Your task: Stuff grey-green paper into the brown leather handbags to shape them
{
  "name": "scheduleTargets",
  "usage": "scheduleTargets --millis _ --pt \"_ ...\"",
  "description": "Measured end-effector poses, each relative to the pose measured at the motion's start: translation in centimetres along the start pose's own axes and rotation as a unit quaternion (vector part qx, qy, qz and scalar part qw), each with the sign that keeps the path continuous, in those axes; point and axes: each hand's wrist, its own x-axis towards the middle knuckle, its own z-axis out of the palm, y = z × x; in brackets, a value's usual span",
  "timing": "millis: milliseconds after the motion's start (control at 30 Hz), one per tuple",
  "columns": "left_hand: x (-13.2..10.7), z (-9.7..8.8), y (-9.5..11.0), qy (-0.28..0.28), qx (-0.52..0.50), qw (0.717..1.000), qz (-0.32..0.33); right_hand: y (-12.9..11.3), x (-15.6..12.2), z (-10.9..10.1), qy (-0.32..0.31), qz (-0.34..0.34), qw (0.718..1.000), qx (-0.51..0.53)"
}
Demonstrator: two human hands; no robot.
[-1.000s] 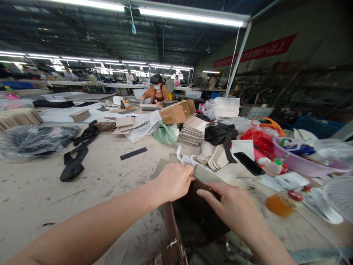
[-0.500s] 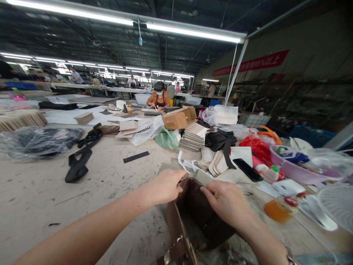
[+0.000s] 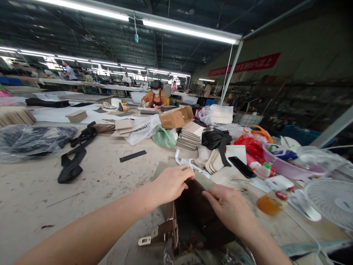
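Observation:
A dark brown handbag (image 3: 202,213) stands with its mouth open toward me at the near edge of the table. My left hand (image 3: 173,183) pinches the far part of its rim. Closed on the right part of the rim is my right hand (image 3: 230,204), thumb on the inner side. A strap with a metal clasp (image 3: 145,241) sticks out on the bag's left. Clear plastic shows at the bag's lower edge. Beneath and behind the bag lies a grey-green sheet (image 3: 162,169).
Stacked beige panels (image 3: 190,136), a black phone (image 3: 242,166), a jar of orange liquid (image 3: 271,202), a white fan (image 3: 331,202) and a purple basin (image 3: 292,162) crowd the right. Black straps (image 3: 73,162) and a plastic-wrapped bundle (image 3: 33,141) lie left. A co-worker (image 3: 154,97) sits across the table.
My left hand has shifted slightly right along the rim. The clasp strap has swung outward to the left and now shows more fully. The whole view has turned a little.

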Motion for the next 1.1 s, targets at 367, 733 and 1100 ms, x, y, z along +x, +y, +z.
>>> scheduleTargets --millis 367,733,1100 --pt "2.0 1.7 -1.5 0.036 -0.028 0.997 -0.061 2.9 0.2 0.6 0.020 0.012 0.996 0.089" --pt "2.8 2.5 -1.4 0.048 -0.056 0.997 -0.003 4.5 1.1 0.7 0.010 0.041 0.975 0.217" --pt "2.7 2.7 -2.3 0.025 -0.034 0.998 0.051 3.6 2.4 -0.5 -0.063 0.031 0.982 0.176"
